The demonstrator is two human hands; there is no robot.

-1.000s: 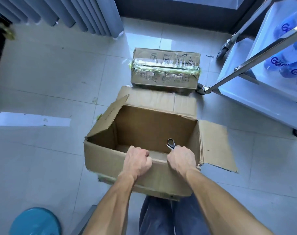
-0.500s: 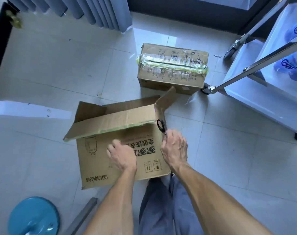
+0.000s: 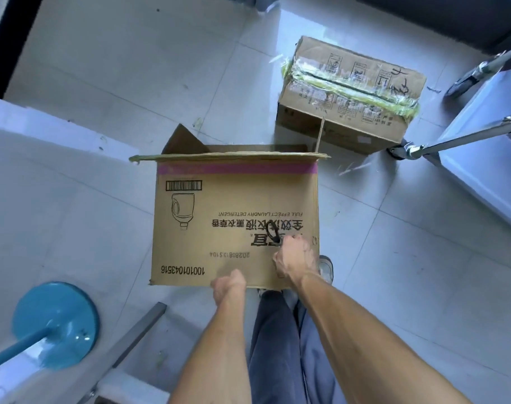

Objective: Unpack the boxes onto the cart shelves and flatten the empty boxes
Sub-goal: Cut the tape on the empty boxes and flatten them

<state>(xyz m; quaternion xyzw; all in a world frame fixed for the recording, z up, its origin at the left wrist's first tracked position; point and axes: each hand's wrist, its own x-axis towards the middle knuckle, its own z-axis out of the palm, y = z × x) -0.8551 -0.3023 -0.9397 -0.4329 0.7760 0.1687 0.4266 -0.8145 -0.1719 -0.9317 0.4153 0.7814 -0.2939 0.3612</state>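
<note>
Cardboard box [image 3: 236,223] — left grip [image 3: 229,287] clamps its near edge, right grip [image 3: 295,258] clutches scissors [image 3: 273,233].

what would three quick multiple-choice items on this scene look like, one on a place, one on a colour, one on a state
1. Where does the taped box stand?
A. on the cart shelf
B. on the floor beyond the open box
C. inside the open box

2. What colour is the round base at lower left?
A. red
B. blue
C. black

3. How does the open box lie?
A. tipped, printed side up, opening turned away from the person
B. upright, opening facing up
C. flattened on the floor

Answers:
1 B: it sits on the tiles past the open box, beside the cart.
2 B: the disc and its pole are blue.
3 A: the printed side faces the camera and the flaps point away; the left hand grips its near edge, and the right hand holds scissors against it.
</note>
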